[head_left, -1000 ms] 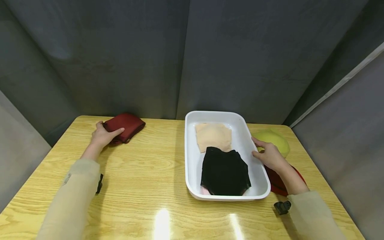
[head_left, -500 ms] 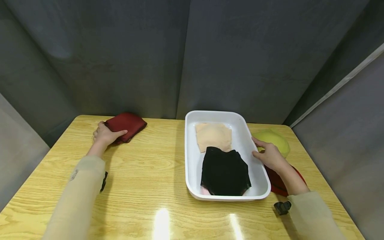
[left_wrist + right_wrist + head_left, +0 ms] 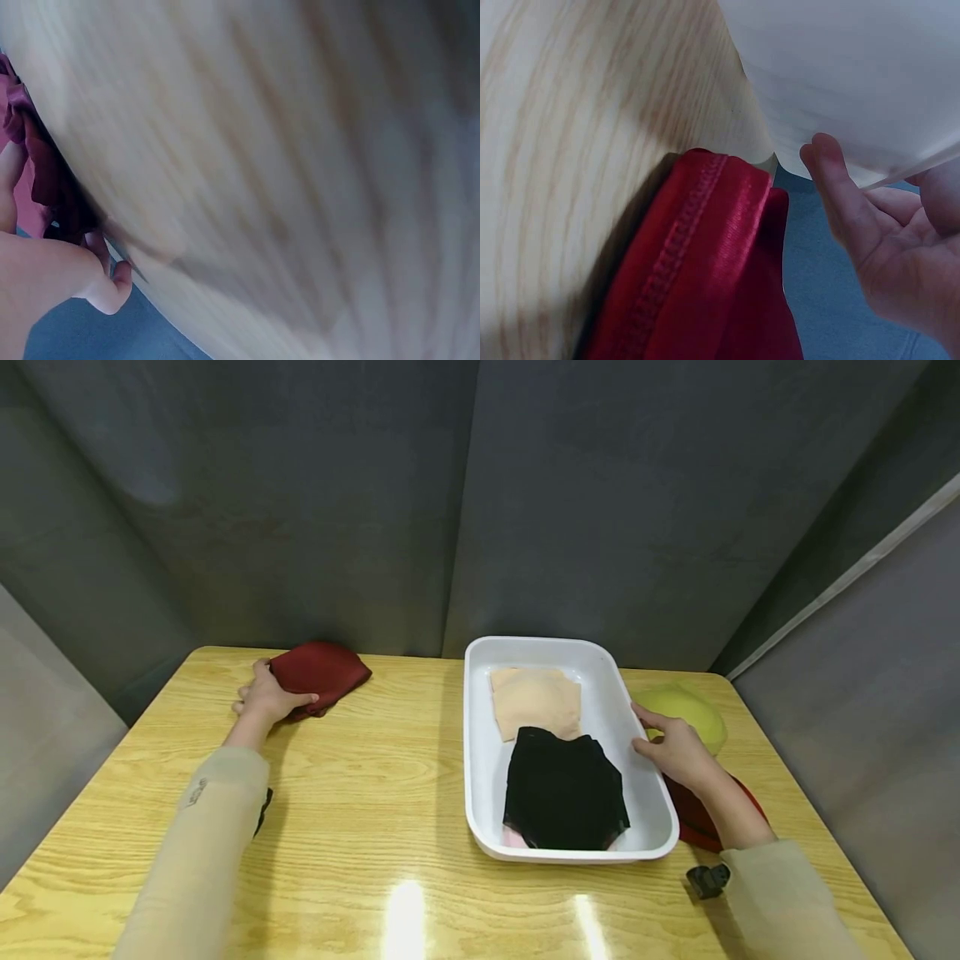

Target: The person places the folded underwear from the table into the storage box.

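Note:
A dark red folded garment [image 3: 318, 677], rounded like a bra cup, lies near the back left edge of the table. My left hand [image 3: 268, 695] grips its left side, thumb along the front; the other fingers are partly hidden. In the left wrist view the garment's gathered edge [image 3: 37, 157] shows beside the fingers. A white tub [image 3: 476, 752] stands right of centre, and my right hand [image 3: 677, 750] pinches its right rim, thumb over the edge and fingers outside, as the right wrist view confirms. Inside the tub lie a beige folded garment [image 3: 536, 702] and a black one [image 3: 566, 789].
Right of the tub sit a yellow-green cup-shaped garment [image 3: 686, 714] and a red garment [image 3: 693, 818], partly under my right forearm. A bit of pink cloth [image 3: 513, 837] peeks from under the black garment. Grey curtains [image 3: 337, 510] stand behind the wooden table [image 3: 360, 793].
My left hand and the dark red garment have shifted slightly to the right, and the hand has wrapped further around its left side. The right hand and tub stay in place.

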Tool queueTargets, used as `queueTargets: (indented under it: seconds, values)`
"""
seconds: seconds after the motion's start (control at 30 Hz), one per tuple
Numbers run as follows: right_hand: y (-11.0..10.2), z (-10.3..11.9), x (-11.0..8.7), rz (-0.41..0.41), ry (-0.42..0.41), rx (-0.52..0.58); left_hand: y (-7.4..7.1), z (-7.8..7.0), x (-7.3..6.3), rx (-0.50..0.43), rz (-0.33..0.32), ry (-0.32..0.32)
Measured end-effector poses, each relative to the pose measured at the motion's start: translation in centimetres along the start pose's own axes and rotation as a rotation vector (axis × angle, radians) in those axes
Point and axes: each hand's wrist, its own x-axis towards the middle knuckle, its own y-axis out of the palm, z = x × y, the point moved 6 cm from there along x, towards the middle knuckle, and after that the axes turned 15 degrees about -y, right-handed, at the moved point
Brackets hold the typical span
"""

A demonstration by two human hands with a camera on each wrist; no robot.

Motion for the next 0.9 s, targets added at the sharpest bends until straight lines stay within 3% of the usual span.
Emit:
queueTargets:
  seconds: [0.33,0.63,0.9]
  values:
    - [-0.1,0.0,0.0,-0.001,-0.002,-0.004,-0.3,-0.1,0.4,-0.117,0.018,0.073]
    - [-0.2,0.0,0.0,-0.008,-0.017,-0.020,-0.7,-0.4,0.2,-0.321,0.096,0.100]
    - [0.0,0.1,0.1,-0.008,-0.016,-0.001,-1.1,-0.2,-0.2,-0.361,0.159,0.155]
